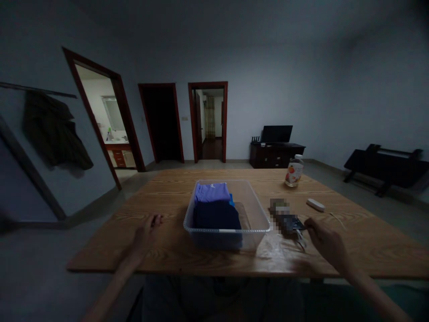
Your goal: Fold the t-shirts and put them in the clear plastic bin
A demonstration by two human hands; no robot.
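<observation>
My left hand (146, 235) rests at the table's left part, beside the clear plastic bin, fingers loosely bent and nothing in them. In the bin (256, 210) lie a folded purple garment (212, 192) and a folded dark navy garment (216, 215) in the left half, with a bit of bright blue cloth (231, 200) behind. To the bin's right, my right hand (325, 241) has its fingers closed at the right end of a dark flat object (296, 223). Most of that object is pixelated, so its kind is hidden. White cables (301, 240) lie just below it.
On the wooden table (161, 192) stand a labelled bottle (294, 172) at the back right and a white oblong device (315, 205) with a thin cord. Beyond are a dark TV cabinet (278, 154), doorways, a hanging jacket (53, 129) and a folded black frame (385, 165).
</observation>
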